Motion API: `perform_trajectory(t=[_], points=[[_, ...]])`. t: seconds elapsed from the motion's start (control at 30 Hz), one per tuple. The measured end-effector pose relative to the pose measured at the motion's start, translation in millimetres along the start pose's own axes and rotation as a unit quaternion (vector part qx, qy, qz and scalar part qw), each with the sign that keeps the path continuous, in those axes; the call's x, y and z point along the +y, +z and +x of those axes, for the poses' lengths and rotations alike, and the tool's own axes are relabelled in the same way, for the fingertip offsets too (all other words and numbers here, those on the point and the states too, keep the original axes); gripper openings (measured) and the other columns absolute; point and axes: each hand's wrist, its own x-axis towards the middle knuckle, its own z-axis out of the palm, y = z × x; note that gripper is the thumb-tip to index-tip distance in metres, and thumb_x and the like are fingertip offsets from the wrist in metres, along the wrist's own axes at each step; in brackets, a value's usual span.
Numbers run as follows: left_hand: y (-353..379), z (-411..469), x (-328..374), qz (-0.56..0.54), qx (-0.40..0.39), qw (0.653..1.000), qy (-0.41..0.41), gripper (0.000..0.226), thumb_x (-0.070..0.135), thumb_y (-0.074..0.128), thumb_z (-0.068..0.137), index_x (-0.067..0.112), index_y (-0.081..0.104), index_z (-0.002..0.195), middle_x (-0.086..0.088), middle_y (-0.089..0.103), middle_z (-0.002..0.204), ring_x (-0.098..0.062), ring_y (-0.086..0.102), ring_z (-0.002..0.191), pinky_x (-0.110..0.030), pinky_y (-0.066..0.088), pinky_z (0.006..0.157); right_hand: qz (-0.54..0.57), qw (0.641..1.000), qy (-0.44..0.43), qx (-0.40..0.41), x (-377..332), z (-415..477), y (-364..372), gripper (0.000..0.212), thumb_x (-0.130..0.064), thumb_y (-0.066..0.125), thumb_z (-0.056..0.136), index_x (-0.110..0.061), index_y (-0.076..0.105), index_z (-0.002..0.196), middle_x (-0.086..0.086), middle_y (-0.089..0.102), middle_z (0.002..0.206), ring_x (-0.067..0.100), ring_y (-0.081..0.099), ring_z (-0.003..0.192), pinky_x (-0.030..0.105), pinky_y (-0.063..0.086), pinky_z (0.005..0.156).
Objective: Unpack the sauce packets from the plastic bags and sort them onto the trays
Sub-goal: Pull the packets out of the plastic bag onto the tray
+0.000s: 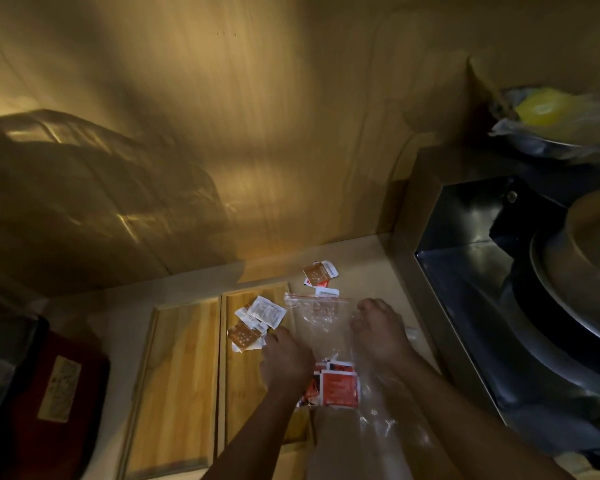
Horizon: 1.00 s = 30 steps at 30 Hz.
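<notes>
The left hand [284, 358] is curled, knuckles up, on the right-hand tray [246, 382] beside a few packets [253, 322] — whether it grips one I cannot tell. The right hand [378, 332] presses on the clear bag [317, 315]; red packets [338, 384] lie between the wrists. The film looks slippery and limp — best pinched at its sealed edge. The left tray [177, 375] lies bare, but the metal ledge [426, 289] crowds the right.

Both forearms reach forward, left hand [286, 358] and right hand [381, 332] seemingly curled, knuckles up.
</notes>
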Motion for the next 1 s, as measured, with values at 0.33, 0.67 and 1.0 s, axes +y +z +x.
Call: perform_trajectory(t=[0.33, 0.67, 1.0], points=[[-4, 10, -18, -0.234, -0.092, 0.967, -0.036, 0.039, 0.011, 0.066, 0.079, 0.012, 0.043, 0.110, -0.012, 0.064, 0.102, -0.026, 0.067, 0.089, -0.046, 0.058, 0.079, 0.280, 0.937, 0.189, -0.086, 3, 44, 24, 0.054, -0.027, 0.068, 0.063, -0.004, 0.051, 0.108, 0.015, 0.065, 0.097, 0.028, 0.065, 0.078, 0.028, 0.047, 0.053], [-18, 7, -21, -0.348, -0.140, 0.926, -0.048, 0.012, 0.000, 0.059, 0.081, 0.007, 0.053, 0.073, -0.008, 0.062, 0.074, -0.017, 0.062, 0.067, -0.026, 0.051, 0.060, 0.428, 0.882, 0.146, -0.132, -1, 40, 24, 0.015, 0.003, 0.057, 0.082, -0.004, 0.069, 0.075, 0.014, 0.061, 0.065, 0.020, 0.052, 0.055, 0.024, 0.037, 0.049], [-76, -24, 13, -0.385, -0.089, 0.912, 0.108, 0.013, 0.012, 0.066, 0.081, 0.004, 0.062, 0.090, 0.002, 0.062, 0.078, -0.005, 0.058, 0.070, -0.014, 0.047, 0.059, 0.511, 0.844, -0.011, -0.162, -23, 25, -26, 0.012, -0.008, 0.058, 0.084, -0.008, 0.065, 0.074, 0.012, 0.064, 0.074, 0.022, 0.059, 0.065, 0.031, 0.046, 0.063]])
